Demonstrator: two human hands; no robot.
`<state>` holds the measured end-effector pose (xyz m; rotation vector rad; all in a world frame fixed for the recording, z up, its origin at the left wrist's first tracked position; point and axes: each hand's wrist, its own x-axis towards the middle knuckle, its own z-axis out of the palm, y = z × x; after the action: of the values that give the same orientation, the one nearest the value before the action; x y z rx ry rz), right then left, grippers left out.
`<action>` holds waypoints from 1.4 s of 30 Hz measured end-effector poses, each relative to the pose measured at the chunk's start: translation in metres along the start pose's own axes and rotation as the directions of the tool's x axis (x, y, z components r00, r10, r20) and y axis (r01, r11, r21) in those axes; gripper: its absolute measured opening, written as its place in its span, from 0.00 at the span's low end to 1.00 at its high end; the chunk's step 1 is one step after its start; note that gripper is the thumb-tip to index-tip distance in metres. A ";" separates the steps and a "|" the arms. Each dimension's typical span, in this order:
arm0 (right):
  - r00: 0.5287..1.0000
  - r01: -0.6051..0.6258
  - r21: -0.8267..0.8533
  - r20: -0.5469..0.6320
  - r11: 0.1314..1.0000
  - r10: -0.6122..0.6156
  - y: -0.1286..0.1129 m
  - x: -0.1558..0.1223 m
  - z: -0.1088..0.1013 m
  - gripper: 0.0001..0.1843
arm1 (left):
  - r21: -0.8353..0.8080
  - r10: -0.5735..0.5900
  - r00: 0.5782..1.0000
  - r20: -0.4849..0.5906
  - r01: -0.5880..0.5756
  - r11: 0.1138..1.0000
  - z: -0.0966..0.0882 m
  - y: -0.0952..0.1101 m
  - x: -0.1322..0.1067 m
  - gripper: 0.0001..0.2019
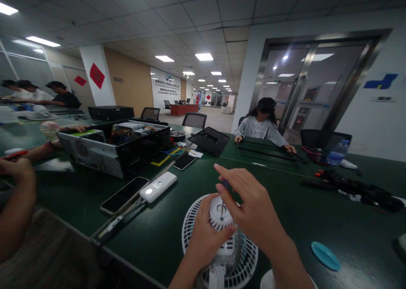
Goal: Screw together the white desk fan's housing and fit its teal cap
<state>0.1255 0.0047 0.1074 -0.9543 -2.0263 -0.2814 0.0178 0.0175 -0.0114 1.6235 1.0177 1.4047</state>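
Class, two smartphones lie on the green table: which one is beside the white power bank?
The front phone lies alongside the white power bank; the other phone lies farther back, beside the open computer case.

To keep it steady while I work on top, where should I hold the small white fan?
Take the white motor housing from the near side, as the left hand does. It is a narrow, rounded body that fingers can wrap around, whereas the wire grille looks thin and would probably flex.
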 end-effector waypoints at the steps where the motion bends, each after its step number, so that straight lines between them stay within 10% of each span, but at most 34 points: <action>1: 1.000 0.004 0.046 0.016 0.999 -0.004 -0.001 0.000 -0.001 0.18 | 0.000 0.001 1.000 -0.004 -0.001 1.000 0.000 -0.001 0.000 0.29; 15: 0.995 0.028 0.051 0.095 0.998 -0.033 -0.004 -0.003 -0.012 0.18 | 0.033 -0.018 1.000 -0.008 0.018 0.999 0.000 -0.001 -0.002 0.30; 22: 0.993 0.075 -0.251 -0.072 0.965 -0.095 0.000 -0.002 0.001 0.13 | 0.059 -0.023 1.000 -0.008 0.024 0.998 0.000 -0.002 0.000 0.29; 32: 0.989 0.024 -0.055 0.145 0.998 -0.015 0.001 -0.003 -0.012 0.21 | 0.034 -0.024 1.000 -0.009 0.024 0.999 -0.001 0.002 -0.001 0.30; 42: 0.994 0.098 -0.319 -0.012 0.943 -0.107 0.000 -0.003 -0.009 0.14 | 0.045 -0.042 0.999 -0.018 0.043 0.998 -0.001 0.002 0.000 0.29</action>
<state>0.1327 -0.0017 0.1105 -1.0323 -2.0430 -0.6933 0.0170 0.0166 -0.0093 1.6158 1.0953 1.3778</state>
